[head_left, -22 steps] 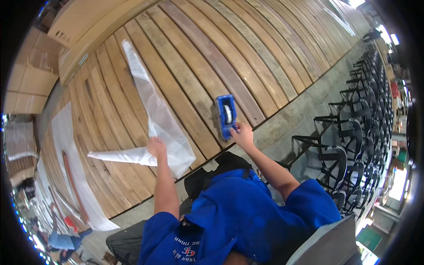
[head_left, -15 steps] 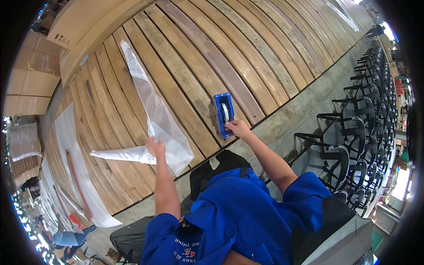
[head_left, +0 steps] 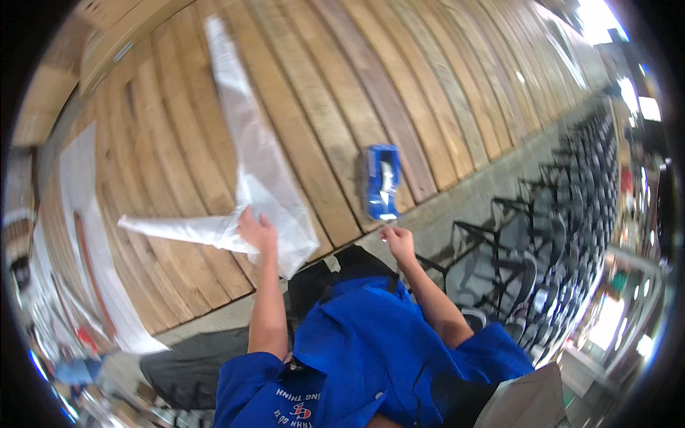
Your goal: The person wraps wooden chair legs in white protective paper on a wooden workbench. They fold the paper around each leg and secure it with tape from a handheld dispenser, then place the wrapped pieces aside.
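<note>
Blue tool [head_left: 383,182] now loose on planks, right hand [head_left: 398,241] off it, empty; left hand [head_left: 257,232] still gripping plastic sheet [head_left: 250,164].

Glossy clear plastic sheet [head_left: 260,178], matt wooden planks [head_left: 399,78], blue plastic tool [head_left: 383,182].

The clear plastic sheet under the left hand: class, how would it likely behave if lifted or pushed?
The clear plastic sheet looks thin and crumples under the left hand, so it is probably floppy and light. On the smooth wooden boards it may slide and bunch rather than move flat.
</note>
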{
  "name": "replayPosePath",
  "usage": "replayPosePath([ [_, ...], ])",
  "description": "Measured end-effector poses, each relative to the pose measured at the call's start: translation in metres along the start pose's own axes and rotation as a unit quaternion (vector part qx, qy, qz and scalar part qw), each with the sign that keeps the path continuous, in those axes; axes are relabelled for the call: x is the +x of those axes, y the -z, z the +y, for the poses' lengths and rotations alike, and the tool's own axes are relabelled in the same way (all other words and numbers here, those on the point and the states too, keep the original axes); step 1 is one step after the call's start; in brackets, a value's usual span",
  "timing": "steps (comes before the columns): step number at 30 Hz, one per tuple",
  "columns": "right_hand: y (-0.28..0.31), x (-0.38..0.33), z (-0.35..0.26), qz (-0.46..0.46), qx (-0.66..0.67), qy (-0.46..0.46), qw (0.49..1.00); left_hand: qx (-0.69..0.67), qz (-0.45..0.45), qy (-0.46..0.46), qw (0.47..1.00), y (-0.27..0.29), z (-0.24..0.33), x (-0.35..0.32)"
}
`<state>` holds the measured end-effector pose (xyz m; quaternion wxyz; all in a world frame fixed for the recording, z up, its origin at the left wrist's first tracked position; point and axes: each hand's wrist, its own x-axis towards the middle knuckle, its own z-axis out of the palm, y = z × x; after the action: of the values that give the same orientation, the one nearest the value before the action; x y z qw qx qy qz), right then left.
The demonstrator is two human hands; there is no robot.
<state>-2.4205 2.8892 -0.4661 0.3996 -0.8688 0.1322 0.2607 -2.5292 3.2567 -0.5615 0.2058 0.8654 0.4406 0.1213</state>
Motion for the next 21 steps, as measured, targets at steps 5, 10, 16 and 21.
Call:
replayPosePath([
  [5, -0.003, 0.013, 0.016, -0.007, -0.149, 0.021, 0.989, -0.010, 0.031, -0.038, 0.999, 0.009, 0.001, -0.002],
  [10, -0.028, -0.011, 0.029, -0.069, -0.136, -0.002, 0.988, -0.033, 0.015, -0.019, 0.999, 0.017, 0.000, -0.006],
  [16, -0.175, -0.026, -0.161, -0.195, -0.243, 0.228, 0.922, -0.030, -0.003, 0.008, 1.000, 0.027, 0.004, -0.003],
  [21, -0.308, 0.043, -0.249, -0.326, -0.334, 0.348, 0.813, -0.061, 0.040, 0.000, 0.997, 0.029, -0.002, -0.003],
])
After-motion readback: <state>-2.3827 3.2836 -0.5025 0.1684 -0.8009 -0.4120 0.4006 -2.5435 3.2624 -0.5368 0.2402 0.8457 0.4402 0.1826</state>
